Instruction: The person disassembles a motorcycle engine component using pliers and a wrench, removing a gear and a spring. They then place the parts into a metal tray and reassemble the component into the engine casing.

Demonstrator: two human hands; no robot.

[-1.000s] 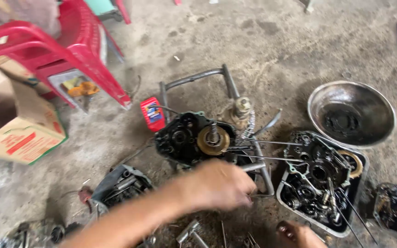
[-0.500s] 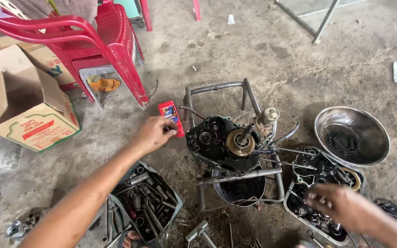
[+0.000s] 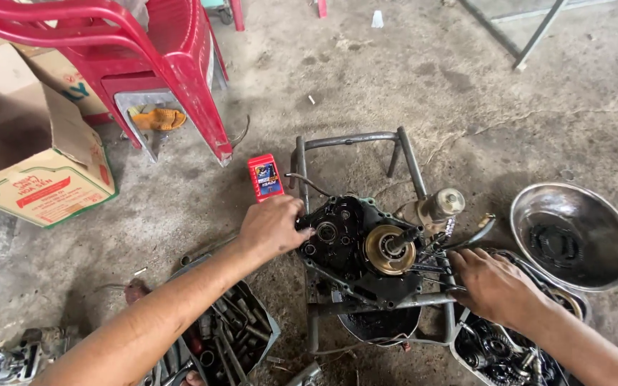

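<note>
On engine case (image 3: pixel 352 243), left hand (image 3: pixel 273 227) curled, right hand (image 3: pixel 493 284) spread flat

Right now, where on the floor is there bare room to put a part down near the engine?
Bare concrete lies beyond the metal stand, up to the red chair, and between the cardboard box and the left hand. It is crowded around the right hand: steel bowl, parts tray, and the tool tray below the engine case.

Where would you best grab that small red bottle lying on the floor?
Pinch the small red bottle across its two long sides, coming straight down from above: it lies flat on the concrete floor, with bare space both sides, just beyond the left hand.
</note>
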